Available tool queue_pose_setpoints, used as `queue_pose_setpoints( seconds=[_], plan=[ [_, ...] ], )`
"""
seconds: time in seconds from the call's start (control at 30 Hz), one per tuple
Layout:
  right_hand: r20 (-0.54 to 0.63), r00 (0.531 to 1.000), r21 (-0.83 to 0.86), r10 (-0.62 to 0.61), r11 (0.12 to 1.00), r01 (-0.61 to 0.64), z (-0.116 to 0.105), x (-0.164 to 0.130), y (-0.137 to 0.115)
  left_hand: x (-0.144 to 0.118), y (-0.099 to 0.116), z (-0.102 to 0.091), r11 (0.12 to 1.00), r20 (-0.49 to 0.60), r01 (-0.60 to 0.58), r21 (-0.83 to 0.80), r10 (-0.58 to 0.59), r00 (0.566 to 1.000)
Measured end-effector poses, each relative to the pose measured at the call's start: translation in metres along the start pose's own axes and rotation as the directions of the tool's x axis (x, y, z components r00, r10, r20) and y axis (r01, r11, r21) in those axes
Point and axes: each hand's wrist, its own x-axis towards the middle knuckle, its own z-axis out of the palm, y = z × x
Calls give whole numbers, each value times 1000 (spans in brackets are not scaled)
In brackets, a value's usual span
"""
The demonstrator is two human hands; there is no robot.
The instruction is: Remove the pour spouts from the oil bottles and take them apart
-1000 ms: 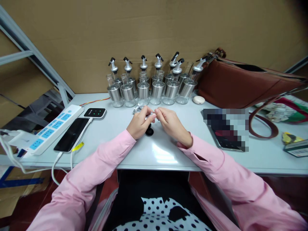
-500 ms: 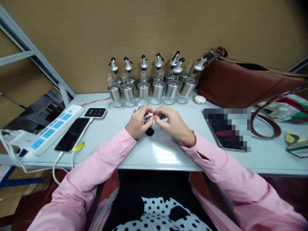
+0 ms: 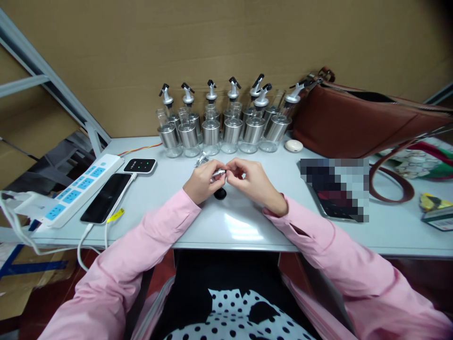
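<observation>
My left hand is closed on a small silver pourer spout, like those on the bottles. Its far end points toward my right hand, whose thumb and forefinger pinch a tiny black piece at the spout's tip. Fingers cover much of both pieces. Just below the left fingertips, a round black stopper part rests on the table. Behind the left hand lie silver spout parts, partly hidden.
Several glass bottles with steel bands stand in rows at the back, some topped with pourers. Left are a power strip, a phone and a black-faced device. Right are a brown bag, a tablet-like device and a round white case.
My fingers have shifted slightly around the spout, and its angle looks a little different. A dark ridged piece seen behind the right fingers earlier no longer shows.
</observation>
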Motion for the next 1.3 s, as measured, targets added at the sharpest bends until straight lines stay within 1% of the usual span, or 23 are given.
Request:
queue_pose_setpoints(
  seconds=[0.07,0.2,0.3,0.37,0.57,0.67,0.73,0.8,0.87,0.97,1.07,1.13,1.23,1.3],
  plan=[
    [3,1000,15,20,1000,-20,0,0,-1,0,0,0,1000,-3,-21,8,21,1000],
    [-30,998,14,50,999,-50,-1,1,2,1,3,-2,999,-18,-38,22,39,999],
    [-8,994,99,111,989,-110,-1,0,3,3,5,-4,999,-35,-37,30,38,999],
    [7,992,129,123,984,-123,-1,0,2,3,5,-5,999,-47,-38,37,40,998],
    [9,998,38,54,998,-54,-4,3,-3,1,-3,-2,994,-55,-55,97,60,997],
    [86,994,-9,65,998,-64,-12,6,-2,0,-6,-1,992,-32,-66,112,70,997],
    [185,972,-51,141,990,-134,-19,8,1,0,-6,-1,990,-7,-91,110,92,996],
    [294,922,-125,250,967,-222,-26,10,4,1,-6,-2,987,15,-112,113,111,994],
    [341,876,-222,342,934,-278,-33,12,8,2,-7,-3,985,30,-127,118,125,992],
    [316,844,-387,432,871,-301,-43,13,14,2,-8,-4,985,46,-124,122,120,992],
    [316,791,-511,524,796,-324,-50,13,21,2,-9,-4,986,71,-113,127,104,992],
    [342,762,-527,550,783,-330,-52,13,24,2,-8,-4,986,91,-109,124,98,991],
    [373,753,-487,542,805,-338,-51,12,25,1,-8,-4,986,106,-107,124,94,990],
    [374,742,-459,557,806,-374,-49,12,25,1,-8,-4,985,101,-116,130,103,989]
  ],
)
